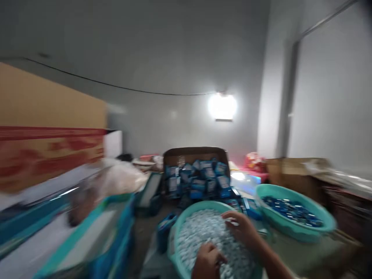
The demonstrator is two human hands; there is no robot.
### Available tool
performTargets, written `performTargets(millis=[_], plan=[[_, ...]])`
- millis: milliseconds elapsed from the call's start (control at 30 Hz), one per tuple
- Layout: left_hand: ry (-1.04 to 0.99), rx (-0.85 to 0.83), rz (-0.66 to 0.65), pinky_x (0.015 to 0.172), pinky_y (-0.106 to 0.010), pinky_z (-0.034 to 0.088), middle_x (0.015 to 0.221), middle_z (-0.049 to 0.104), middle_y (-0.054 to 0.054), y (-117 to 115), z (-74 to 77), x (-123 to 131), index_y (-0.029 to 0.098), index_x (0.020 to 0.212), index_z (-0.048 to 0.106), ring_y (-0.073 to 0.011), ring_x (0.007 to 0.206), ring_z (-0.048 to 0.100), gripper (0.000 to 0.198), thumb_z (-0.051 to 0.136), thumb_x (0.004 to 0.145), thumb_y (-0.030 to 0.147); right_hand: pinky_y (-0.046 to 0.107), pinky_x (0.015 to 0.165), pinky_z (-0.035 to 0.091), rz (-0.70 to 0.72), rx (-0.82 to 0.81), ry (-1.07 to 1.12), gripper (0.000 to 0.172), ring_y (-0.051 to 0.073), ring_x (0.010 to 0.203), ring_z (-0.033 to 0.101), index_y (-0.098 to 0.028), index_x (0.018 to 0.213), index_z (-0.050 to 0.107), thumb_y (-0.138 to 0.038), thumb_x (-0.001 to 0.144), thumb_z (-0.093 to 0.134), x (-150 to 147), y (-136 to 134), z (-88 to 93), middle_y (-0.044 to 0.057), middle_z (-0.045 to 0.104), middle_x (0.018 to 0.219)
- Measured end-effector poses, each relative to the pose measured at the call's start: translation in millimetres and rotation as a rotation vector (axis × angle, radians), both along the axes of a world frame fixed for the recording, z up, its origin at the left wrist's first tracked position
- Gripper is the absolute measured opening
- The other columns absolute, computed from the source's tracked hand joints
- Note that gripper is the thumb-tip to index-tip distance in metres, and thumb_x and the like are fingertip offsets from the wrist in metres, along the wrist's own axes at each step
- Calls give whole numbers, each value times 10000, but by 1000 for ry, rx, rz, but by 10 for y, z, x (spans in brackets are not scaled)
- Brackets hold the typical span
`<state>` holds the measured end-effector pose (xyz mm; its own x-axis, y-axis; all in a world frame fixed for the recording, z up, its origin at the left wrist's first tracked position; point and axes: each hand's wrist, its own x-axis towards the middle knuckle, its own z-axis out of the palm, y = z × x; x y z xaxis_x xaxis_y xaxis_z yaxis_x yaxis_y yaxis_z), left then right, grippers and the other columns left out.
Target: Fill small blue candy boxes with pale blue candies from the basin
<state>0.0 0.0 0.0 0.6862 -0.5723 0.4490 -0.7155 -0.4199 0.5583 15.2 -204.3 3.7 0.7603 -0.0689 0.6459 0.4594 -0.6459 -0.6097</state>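
Observation:
A teal basin (181, 221) at the bottom centre is heaped with several small white pieces (203, 232). My left hand (207, 261) rests on the near side of the heap with its fingers curled among the pieces. My right hand (241, 228) reaches in from the right, its fingers bent over the top of the heap. The whole picture is smeared by motion, so what either hand holds is unclear. To the right, a second teal basin (279, 192) holds several small blue pieces (293, 211).
A brown carton (194, 154) behind the basins is piled with blue and white packets (200, 178). Big cardboard boxes (49, 131) and blue-edged stacks (95, 236) fill the left side. More cartons (290, 170) stand at right. A bright lamp (222, 106) shines on the grey wall.

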Motion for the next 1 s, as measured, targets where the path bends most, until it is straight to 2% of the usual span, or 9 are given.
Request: performTargets(millis=[33, 100, 300, 400, 500, 633, 700, 833, 1000], plan=[[66, 24, -85, 809, -279, 519, 935, 645, -68, 58, 14, 5, 155, 847, 760, -185, 870, 633, 351, 561, 660, -66, 388, 776, 627, 60, 130, 43, 450, 300, 903, 725, -177, 959, 738, -592, 881, 583, 24, -71, -43, 141, 737, 1006], [179, 15, -97, 807, -282, 514, 990, 646, -91, 89, 37, -27, 143, 855, 775, -227, 924, 639, 447, 570, 531, -88, 403, 844, 613, 114, 180, 114, 428, 312, 963, 714, -188, 996, 756, -572, 855, 629, 82, -254, -151, 136, 734, 1047], [156, -129, 73, 848, -323, 521, 998, 642, -89, 14, 70, -175, 180, 992, 778, -266, 961, 644, 516, 567, 611, -97, 422, 774, 641, 36, -92, -29, 276, 328, 888, 730, -278, 867, 774, -494, 807, 614, 292, -383, -375, 60, 751, 959], [189, -182, 101, 814, -306, 514, 964, 641, -76, 13, 87, -211, 183, 882, 790, -240, 908, 644, 419, 596, 628, -88, 435, 744, 648, 27, -159, -115, 270, 318, 867, 733, -266, 854, 763, -422, 833, 543, 269, -306, -326, 63, 747, 968], [143, -286, 34, 805, -279, 497, 920, 635, -62, 27, 102, -229, 191, 828, 784, -203, 884, 636, 373, 593, 647, -73, 446, 756, 644, -12, -148, -160, 288, 306, 873, 731, -252, 896, 753, -410, 888, 513, 171, -258, -222, 69, 745, 970], [65, -568, 38, 808, -262, 514, 910, 625, -57, 161, 198, -187, 176, 849, 728, -178, 880, 628, 162, 593, 827, 90, 438, 787, 630, 1, -122, -163, 294, 281, 899, 723, -251, 934, 738, -438, 958, 513, 1, -221, -58, 59, 739, 995], [20, -641, 188, 772, -252, 529, 891, 612, -54, 322, 305, -70, 167, 833, 685, -171, 850, 621, 126, 590, 910, 200, 426, 785, 627, 1, -107, -151, 286, 270, 894, 722, -250, 933, 733, -433, 973, 516, -66, -201, 22, 53, 738, 992], [-185, -438, 537, 817, -295, 559, 927, 630, -66, 681, 531, 420, 159, 907, 683, -190, 874, 637, 223, 589, 953, 356, 376, 774, 625, 21, -54, -91, 256, 249, 877, 722, -242, 923, 726, -407, 972, 536, -98, -175, 139, 52, 736, 971], [-132, -225, 583, 810, -326, 561, 909, 660, -72, 743, 659, 1062, 158, 877, 694, -208, 858, 646, 138, 585, 863, 242, 323, 796, 620, 94, 7, 13, 234, 224, 909, 724, -251, 893, 720, -361, 978, 531, -12, -189, 139, 44, 734, 1007]])
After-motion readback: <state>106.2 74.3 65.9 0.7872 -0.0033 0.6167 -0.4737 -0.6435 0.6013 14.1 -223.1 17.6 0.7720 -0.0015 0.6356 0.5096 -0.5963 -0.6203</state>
